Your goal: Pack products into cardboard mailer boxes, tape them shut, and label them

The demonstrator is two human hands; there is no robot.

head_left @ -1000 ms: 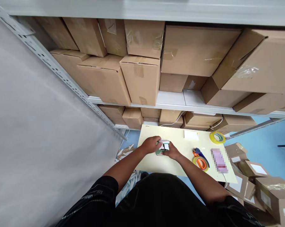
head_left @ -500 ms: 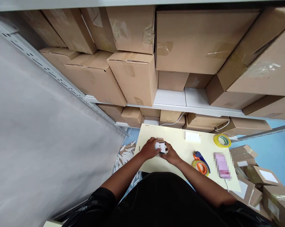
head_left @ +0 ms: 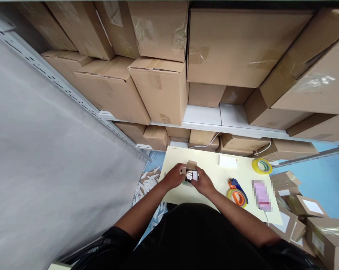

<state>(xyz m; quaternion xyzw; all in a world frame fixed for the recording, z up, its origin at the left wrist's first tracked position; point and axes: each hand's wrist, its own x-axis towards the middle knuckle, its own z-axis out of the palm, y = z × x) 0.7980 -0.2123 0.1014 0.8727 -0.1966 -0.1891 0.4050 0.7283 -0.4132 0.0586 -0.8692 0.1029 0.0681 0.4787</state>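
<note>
Brown cardboard: a small open box (head_left: pixel 190 167) sits on the pale yellow table (head_left: pixel 214 176), w/ a white-and-dark item (head_left: pixel 191 175) at its mouth. Your left hand (head_left: pixel 175 176) and right hand (head_left: pixel 202 181) both close around it. Flap up; item could snag or tip the box if pushed askew. Tape dispenser (head_left: pixel 237 193) lies nearby.

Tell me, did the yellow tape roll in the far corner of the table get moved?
No. The yellow tape roll sits at the same far right corner of the table, right of the white card; only the camera shifted.
</note>
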